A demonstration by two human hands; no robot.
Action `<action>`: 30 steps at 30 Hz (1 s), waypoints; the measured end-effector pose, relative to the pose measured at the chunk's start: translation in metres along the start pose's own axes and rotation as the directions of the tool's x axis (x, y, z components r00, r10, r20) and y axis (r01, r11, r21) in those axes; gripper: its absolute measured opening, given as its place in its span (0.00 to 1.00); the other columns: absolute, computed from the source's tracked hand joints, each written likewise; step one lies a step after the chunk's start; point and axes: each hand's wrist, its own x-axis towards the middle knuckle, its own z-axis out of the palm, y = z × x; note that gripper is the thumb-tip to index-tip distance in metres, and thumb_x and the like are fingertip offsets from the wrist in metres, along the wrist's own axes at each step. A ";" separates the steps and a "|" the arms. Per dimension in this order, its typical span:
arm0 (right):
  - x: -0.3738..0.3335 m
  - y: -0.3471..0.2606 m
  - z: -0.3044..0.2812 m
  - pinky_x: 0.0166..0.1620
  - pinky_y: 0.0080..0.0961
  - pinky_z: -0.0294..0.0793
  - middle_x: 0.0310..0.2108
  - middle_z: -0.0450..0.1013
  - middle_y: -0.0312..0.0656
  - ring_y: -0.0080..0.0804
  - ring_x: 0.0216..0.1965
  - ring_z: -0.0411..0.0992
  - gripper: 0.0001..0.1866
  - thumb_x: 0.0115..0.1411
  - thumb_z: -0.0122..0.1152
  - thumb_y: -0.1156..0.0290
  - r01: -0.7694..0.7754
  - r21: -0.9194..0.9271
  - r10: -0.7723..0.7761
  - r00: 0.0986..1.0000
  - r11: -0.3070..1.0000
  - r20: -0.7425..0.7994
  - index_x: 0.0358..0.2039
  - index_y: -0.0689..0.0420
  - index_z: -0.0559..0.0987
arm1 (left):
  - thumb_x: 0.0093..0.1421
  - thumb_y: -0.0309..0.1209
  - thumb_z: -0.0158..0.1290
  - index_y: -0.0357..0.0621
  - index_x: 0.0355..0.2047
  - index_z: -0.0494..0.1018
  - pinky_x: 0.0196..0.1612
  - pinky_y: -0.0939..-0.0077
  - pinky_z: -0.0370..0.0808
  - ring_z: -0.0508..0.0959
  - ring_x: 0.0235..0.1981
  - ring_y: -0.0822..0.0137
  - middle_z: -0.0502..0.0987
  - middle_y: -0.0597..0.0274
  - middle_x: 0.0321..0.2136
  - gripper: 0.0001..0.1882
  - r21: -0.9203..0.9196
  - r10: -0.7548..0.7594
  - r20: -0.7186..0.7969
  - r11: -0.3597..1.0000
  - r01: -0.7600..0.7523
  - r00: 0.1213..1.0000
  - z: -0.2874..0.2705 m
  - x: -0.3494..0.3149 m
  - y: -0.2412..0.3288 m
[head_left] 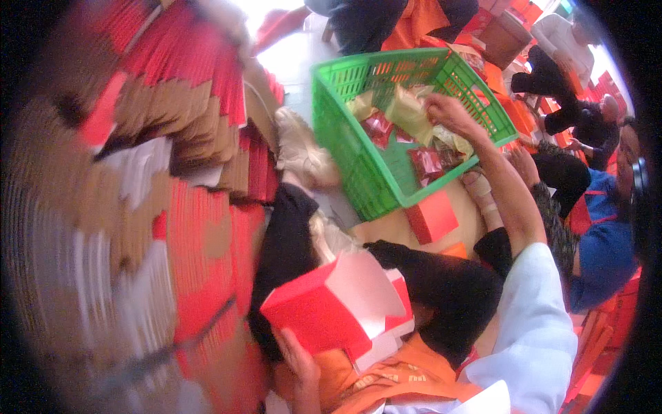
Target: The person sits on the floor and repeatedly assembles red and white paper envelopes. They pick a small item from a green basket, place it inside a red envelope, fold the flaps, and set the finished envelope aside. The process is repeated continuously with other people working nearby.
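An open red cardboard box (318, 309) with a white inside rests tilted on my lap, its flaps spread. My left hand (298, 357) holds it from the lower left side, fingers against the red wall. Stretched out to the far right, my right hand (449, 116) is inside a green plastic crate (345, 148), closed on a pale yellow packet (407, 112). Dark red packets (427, 164) and other small packets lie around it in the crate. My fingertips on the yellow packet are slightly blurred.
Tall stacks of folded red and brown cardboard (207, 241) fill the left side. Beneath the crate's near edge stands a small red box (432, 217). A co-worker in blue (607, 234) sits close on the right; other people sit farther back among red boxes.
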 end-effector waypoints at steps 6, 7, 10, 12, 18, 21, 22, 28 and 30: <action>-0.114 -0.092 -0.064 0.39 0.22 0.66 0.31 0.71 0.37 0.24 0.33 0.67 0.16 0.56 0.39 0.66 0.188 0.471 0.027 0.910 0.862 -0.413 0.33 0.61 0.74 | 0.63 0.43 0.35 0.37 0.60 0.44 0.58 0.68 0.54 0.58 0.56 0.61 0.52 0.51 0.58 0.30 -0.187 -0.088 -0.102 0.980 0.068 0.991 0.014 0.001 0.026; -0.134 -0.104 -0.066 0.39 0.21 0.65 0.31 0.71 0.37 0.24 0.33 0.67 0.17 0.56 0.38 0.65 0.180 0.544 0.072 0.910 0.820 -0.409 0.32 0.62 0.74 | 0.64 0.41 0.35 0.37 0.60 0.44 0.58 0.68 0.53 0.57 0.56 0.61 0.52 0.51 0.58 0.30 -0.242 -0.114 -0.119 0.967 0.082 0.986 0.022 -0.003 0.043; -0.189 -0.139 -0.056 0.39 0.20 0.65 0.28 0.70 0.39 0.24 0.32 0.66 0.17 0.54 0.36 0.67 0.053 0.636 0.070 0.984 0.770 -0.166 0.28 0.62 0.74 | 0.64 0.39 0.34 0.36 0.59 0.43 0.58 0.68 0.53 0.57 0.56 0.61 0.51 0.49 0.58 0.28 -0.387 0.080 -0.053 0.917 -0.094 0.995 0.030 -0.015 0.031; -0.216 -0.163 -0.024 0.37 0.20 0.65 0.26 0.70 0.39 0.23 0.30 0.66 0.11 0.51 0.40 0.71 0.035 0.651 0.048 0.993 0.758 -0.109 0.24 0.63 0.72 | 0.64 0.37 0.33 0.36 0.59 0.43 0.58 0.68 0.53 0.56 0.57 0.60 0.52 0.49 0.57 0.27 -0.307 0.154 -0.089 0.936 -0.174 0.984 0.027 -0.027 0.030; -0.255 -0.193 0.026 0.32 0.29 0.69 0.23 0.70 0.49 0.35 0.25 0.69 0.09 0.51 0.43 0.74 0.080 0.466 -0.089 0.996 0.881 -0.003 0.27 0.65 0.71 | 0.64 0.38 0.32 0.36 0.60 0.43 0.58 0.68 0.52 0.55 0.57 0.59 0.52 0.49 0.57 0.28 -0.163 0.329 -0.074 0.928 -0.336 0.942 0.031 -0.052 0.029; -0.258 -0.205 0.045 0.31 0.33 0.68 0.22 0.68 0.52 0.46 0.26 0.70 0.06 0.53 0.45 0.75 0.207 0.438 -0.191 0.978 0.875 -0.081 0.26 0.64 0.70 | 0.64 0.37 0.32 0.37 0.60 0.43 0.58 0.67 0.53 0.56 0.57 0.59 0.52 0.50 0.57 0.27 -0.180 0.365 -0.066 0.911 -0.371 0.929 0.032 -0.055 0.033; -0.259 -0.208 0.044 0.31 0.33 0.68 0.22 0.68 0.52 0.45 0.26 0.70 0.06 0.53 0.45 0.75 0.198 0.448 -0.183 0.980 0.872 -0.077 0.26 0.64 0.70 | 0.64 0.37 0.32 0.37 0.60 0.43 0.58 0.67 0.53 0.56 0.57 0.59 0.52 0.50 0.57 0.27 -0.228 0.343 -0.085 0.907 -0.353 0.936 0.031 -0.052 0.028; -0.260 -0.213 0.038 0.32 0.27 0.68 0.23 0.68 0.48 0.34 0.26 0.68 0.06 0.53 0.41 0.78 0.077 0.503 -0.117 0.992 0.861 0.048 0.27 0.64 0.69 | 0.64 0.38 0.32 0.37 0.59 0.43 0.57 0.68 0.54 0.57 0.56 0.60 0.54 0.51 0.57 0.27 -0.205 0.284 -0.045 0.936 -0.287 0.958 0.027 -0.052 0.030; -0.260 -0.217 0.055 0.30 0.32 0.67 0.21 0.66 0.52 0.41 0.25 0.69 0.06 0.54 0.42 0.75 0.128 0.544 -0.174 0.984 0.829 0.034 0.28 0.63 0.70 | 0.64 0.39 0.32 0.37 0.59 0.44 0.57 0.68 0.55 0.58 0.56 0.61 0.54 0.51 0.57 0.27 -0.239 0.257 0.001 0.938 -0.250 0.966 0.032 -0.052 0.025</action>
